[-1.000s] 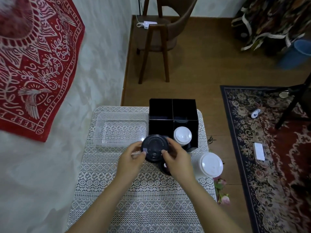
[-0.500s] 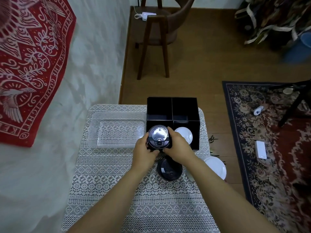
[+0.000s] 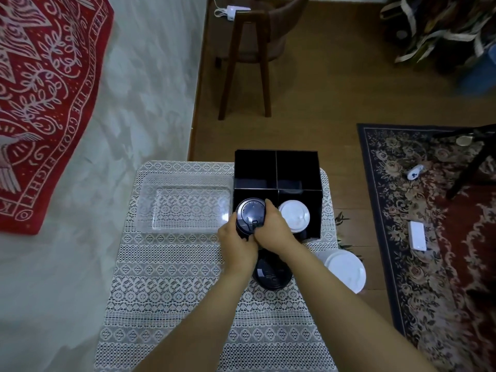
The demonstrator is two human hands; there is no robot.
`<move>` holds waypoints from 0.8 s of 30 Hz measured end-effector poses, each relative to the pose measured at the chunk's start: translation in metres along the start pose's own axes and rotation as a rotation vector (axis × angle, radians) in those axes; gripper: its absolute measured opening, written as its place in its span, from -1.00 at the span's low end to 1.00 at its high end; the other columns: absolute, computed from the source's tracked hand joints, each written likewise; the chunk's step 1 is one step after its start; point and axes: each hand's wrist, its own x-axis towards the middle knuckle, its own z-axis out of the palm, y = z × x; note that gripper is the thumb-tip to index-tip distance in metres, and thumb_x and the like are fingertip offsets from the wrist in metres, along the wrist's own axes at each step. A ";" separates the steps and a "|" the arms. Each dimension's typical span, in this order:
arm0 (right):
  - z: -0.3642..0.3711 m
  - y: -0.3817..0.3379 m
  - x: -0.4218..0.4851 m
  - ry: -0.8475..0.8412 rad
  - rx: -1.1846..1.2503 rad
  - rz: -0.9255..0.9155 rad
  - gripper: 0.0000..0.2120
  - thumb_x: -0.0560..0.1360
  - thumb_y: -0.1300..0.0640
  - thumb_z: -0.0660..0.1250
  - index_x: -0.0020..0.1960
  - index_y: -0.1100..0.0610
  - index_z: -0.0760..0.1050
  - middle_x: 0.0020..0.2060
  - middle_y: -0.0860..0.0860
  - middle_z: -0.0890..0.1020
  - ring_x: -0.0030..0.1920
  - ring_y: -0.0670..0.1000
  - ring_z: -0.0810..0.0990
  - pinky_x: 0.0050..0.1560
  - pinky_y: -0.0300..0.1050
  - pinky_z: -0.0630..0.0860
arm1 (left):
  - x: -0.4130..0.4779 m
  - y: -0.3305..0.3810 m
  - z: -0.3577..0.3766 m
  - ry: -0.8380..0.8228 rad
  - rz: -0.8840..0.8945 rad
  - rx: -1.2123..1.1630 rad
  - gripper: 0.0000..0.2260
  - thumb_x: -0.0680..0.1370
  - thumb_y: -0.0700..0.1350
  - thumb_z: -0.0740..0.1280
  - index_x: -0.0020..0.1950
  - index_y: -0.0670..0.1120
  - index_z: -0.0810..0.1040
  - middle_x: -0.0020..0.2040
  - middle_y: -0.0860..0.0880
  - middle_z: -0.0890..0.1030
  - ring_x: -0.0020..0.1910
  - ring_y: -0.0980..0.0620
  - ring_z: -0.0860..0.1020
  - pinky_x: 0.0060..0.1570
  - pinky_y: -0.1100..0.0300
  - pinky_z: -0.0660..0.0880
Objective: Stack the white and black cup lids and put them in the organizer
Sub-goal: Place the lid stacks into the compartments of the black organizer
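A lived-in home room: floral rug (image 3: 429,237), wooden chair (image 3: 255,49), lace tablecloth (image 3: 174,291) (plus a red tapestry (image 3: 48,89)).

On my table (image 3: 166,304) the organizer (image 3: 276,170) sits at 1 o'clock, with the tray (image 3: 185,208) just beside it at 11. My left hand (image 3: 236,242) and right hand (image 3: 273,232) grip the first lid stack (image 3: 251,214) at its near-left compartment. The second lid stack (image 3: 294,214) sits in the near-right one. Loose lids (image 3: 272,275) lie at the organizer's 6, and the third lid stack (image 3: 345,269) is at its 4 by the table edge.
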 end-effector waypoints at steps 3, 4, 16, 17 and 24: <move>-0.002 -0.009 -0.001 -0.015 0.302 0.122 -0.34 0.53 0.27 0.20 0.57 0.15 0.05 0.49 0.13 0.27 0.44 0.21 0.31 0.38 0.09 0.37 | -0.007 0.009 0.007 0.033 -0.082 -0.112 -0.50 0.46 -0.35 0.32 0.35 0.02 0.45 0.20 -0.12 0.48 0.06 0.02 0.57 0.11 0.01 0.57; -0.003 -0.013 -0.002 -0.016 0.413 0.163 -0.38 0.59 0.24 0.16 0.59 0.13 0.02 0.50 0.11 0.24 0.46 0.18 0.29 0.37 0.01 0.35 | -0.010 0.012 0.008 0.028 -0.111 -0.166 -0.48 0.46 -0.34 0.31 0.36 0.05 0.43 0.22 -0.11 0.48 0.07 0.04 0.58 0.13 0.02 0.57; 0.018 -0.021 0.033 0.108 0.816 0.346 -0.51 0.57 -0.06 0.08 0.42 0.16 0.34 0.31 0.16 0.48 0.25 0.19 0.51 0.31 0.18 0.45 | -0.012 0.038 0.016 -0.002 -0.327 -0.547 -0.48 0.56 -0.28 0.25 0.48 0.06 0.29 0.22 0.03 0.50 0.19 -0.02 0.53 0.20 0.00 0.51; 0.020 -0.018 0.037 0.111 0.834 0.360 -0.48 0.55 -0.09 0.08 0.42 0.15 0.34 0.32 0.16 0.48 0.25 0.19 0.52 0.30 0.18 0.46 | -0.010 0.039 0.015 -0.022 -0.344 -0.561 -0.48 0.58 -0.26 0.23 0.51 0.06 0.23 0.22 0.02 0.48 0.20 -0.03 0.51 0.22 -0.01 0.50; 0.009 -0.024 0.027 0.053 0.886 0.486 -0.62 0.61 0.04 0.03 0.11 0.27 0.50 -0.05 0.18 0.61 -0.03 0.16 0.58 0.01 -0.02 0.52 | 0.013 0.029 0.021 -0.107 -0.470 -0.670 -0.54 0.58 -0.10 0.16 0.50 0.01 0.26 0.39 -0.12 0.44 0.33 -0.09 0.44 0.31 -0.06 0.41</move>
